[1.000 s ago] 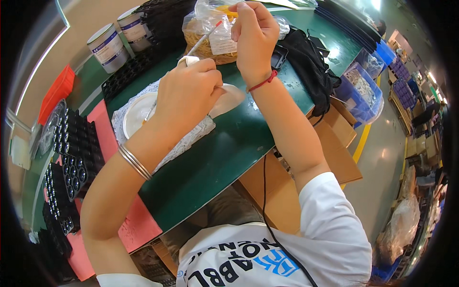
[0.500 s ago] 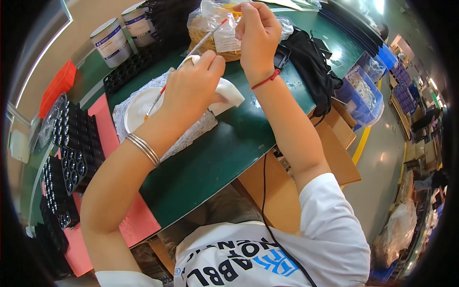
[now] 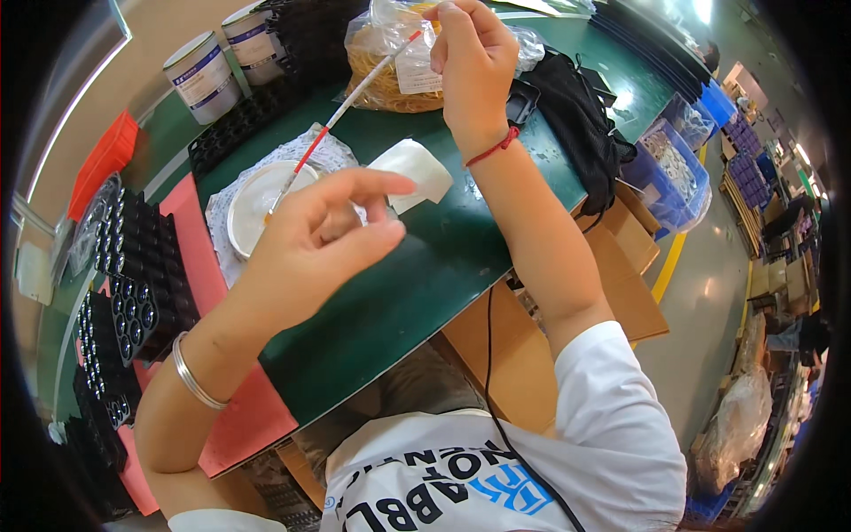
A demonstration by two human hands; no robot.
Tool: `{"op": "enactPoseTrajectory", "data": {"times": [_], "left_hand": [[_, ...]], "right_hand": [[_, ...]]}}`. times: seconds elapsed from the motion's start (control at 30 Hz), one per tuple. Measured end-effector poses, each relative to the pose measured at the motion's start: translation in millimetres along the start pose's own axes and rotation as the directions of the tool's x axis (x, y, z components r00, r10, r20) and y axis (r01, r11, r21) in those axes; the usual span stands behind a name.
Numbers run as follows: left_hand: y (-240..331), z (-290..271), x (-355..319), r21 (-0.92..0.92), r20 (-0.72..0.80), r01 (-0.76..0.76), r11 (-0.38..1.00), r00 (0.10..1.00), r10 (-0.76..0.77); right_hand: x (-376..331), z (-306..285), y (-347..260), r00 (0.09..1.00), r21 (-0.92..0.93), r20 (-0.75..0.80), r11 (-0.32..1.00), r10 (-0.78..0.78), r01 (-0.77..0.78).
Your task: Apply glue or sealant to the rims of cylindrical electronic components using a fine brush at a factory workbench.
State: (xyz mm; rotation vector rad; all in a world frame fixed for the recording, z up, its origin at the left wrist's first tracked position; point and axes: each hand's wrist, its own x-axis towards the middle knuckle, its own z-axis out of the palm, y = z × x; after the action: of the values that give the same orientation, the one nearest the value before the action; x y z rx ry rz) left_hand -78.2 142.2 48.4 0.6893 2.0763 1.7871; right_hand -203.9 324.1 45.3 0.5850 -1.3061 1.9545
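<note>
The green table [image 3: 461, 257] fills the middle of the frame, and against it the left hand [image 3: 324, 244] now sits lower and nearer the centre than half a second ago, when it lay over the white cloth. Its fingers are spread loosely, thumb and forefinger apart, holding nothing. The folded white cloth [image 3: 415, 168], covered before, now lies bare on the table just right of that hand.

The right hand [image 3: 470, 62] stays at the upper centre, fingertips pressed together on the top end of a thin white stick with red bands [image 3: 355, 93]. The stick slants down to the left, its lower tip over the white dish [image 3: 253, 208], which rests on crinkled paper.

Behind the stick lies a clear bag of rubber bands [image 3: 390, 62]. Black trays [image 3: 133, 293] line the left edge, two tins [image 3: 217, 58] stand upper left, and a black mesh bag [image 3: 576, 115] lies at the right.
</note>
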Motion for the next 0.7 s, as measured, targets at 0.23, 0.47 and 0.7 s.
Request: {"op": "enactPoseTrajectory", "data": {"times": [0.23, 0.47, 0.7], "left_hand": [[9.5, -5.5, -24.2, -0.298, 0.062, 0.173, 0.939, 0.985, -0.162], [9.8, -11.5, -38.2, -0.308, 0.071, 0.218, 0.926, 0.976, -0.207], [10.9, -14.8, -58.8, -0.352, 0.073, 0.237, 0.906, 0.971, -0.226]], "right_hand": [[-5.0, 6.8, -2.8, 1.000, -0.002, 0.015, 1.000, 0.006, -0.006], [-7.6, 4.8, 0.4, 0.990, -0.077, 0.117, 0.994, 0.084, -0.075], [-11.8, 10.2, -0.4, 0.980, -0.118, 0.175, 0.991, 0.090, -0.070]]}}
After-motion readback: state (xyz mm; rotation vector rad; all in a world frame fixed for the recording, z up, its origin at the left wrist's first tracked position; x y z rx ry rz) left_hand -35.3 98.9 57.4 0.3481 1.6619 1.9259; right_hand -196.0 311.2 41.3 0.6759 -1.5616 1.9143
